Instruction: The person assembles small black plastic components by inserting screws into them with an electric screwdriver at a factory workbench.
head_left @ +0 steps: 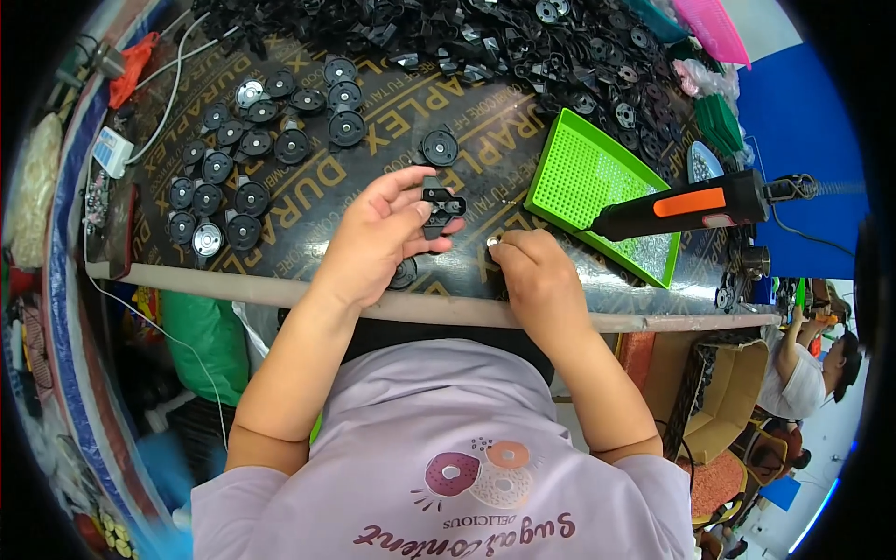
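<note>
My left hand (373, 233) grips a black moulded plastic part (441, 211) between thumb and fingers, held just above the table (317, 238). To its right, my right hand (543, 280) is closed in a pinch on a small shiny ring-like metal piece (494, 243), apart from the plastic part. Beyond the left hand lies a round black part (440, 147) with a metal centre. A second round part (404, 273) sits beside the left wrist, partly covered by it. Right of my hands, a black-and-orange power screwdriver (686, 203) hangs over a bright green perforated tray (668, 271) holding small shiny pieces.
Several round black parts (255, 143) stand in groups at the left. A large heap of black plastic parts (485, 37) covers the far side. A white cable (174, 93) runs along the left. Cardboard boxes (737, 392) stand lower right; another person (798, 378) sits beyond.
</note>
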Tool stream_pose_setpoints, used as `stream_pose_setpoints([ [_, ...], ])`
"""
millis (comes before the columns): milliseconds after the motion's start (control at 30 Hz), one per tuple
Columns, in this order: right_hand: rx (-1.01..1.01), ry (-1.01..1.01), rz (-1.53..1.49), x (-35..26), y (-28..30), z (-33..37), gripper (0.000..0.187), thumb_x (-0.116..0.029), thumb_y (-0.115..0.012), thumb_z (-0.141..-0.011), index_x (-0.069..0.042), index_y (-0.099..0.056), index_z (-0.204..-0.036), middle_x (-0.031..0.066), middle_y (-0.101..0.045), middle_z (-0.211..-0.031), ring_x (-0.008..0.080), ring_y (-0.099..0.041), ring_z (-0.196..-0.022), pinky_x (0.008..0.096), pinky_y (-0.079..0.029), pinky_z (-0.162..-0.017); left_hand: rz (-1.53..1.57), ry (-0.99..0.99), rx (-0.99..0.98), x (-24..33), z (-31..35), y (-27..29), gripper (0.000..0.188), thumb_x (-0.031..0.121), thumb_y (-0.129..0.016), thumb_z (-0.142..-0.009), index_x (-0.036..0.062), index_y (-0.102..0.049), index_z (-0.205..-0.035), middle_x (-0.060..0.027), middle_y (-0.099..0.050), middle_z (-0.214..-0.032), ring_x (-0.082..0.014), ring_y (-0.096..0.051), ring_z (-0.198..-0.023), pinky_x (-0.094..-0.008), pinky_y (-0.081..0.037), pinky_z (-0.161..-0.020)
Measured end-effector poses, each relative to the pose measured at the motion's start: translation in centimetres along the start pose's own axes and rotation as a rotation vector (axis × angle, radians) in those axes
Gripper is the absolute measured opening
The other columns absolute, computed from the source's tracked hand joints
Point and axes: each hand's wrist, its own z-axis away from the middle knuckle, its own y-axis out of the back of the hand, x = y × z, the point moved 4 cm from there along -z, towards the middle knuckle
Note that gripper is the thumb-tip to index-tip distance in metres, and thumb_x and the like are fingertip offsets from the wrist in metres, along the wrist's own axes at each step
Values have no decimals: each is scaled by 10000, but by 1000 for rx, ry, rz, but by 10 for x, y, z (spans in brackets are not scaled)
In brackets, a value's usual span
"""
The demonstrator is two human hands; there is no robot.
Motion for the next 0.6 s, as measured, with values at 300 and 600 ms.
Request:
stream_pose_setpoints([
  [300,-151,-301,-190,8,-3,-20,154,-16,-684,-745,7,-628,-886,174,-593,-873,371,-598,-831,421,-492,-740,38,15,-20,-5,3,5,359,68,-511,-943,28,-440,-1292,-152,-594,-1176,-281,-653,-987,-351,-562,-788],
  [600,-454,-211,-8,4,-7,-40,144,-79,-668,-766,15,-571,-816,210,-597,-836,390,-599,-825,458,-475,-734,145,25,-9,-6,10,3,353,60,-515,-928,9,-418,-1264,-136,-609,-1058,-243,-665,-907,-323,-565,-741],
])
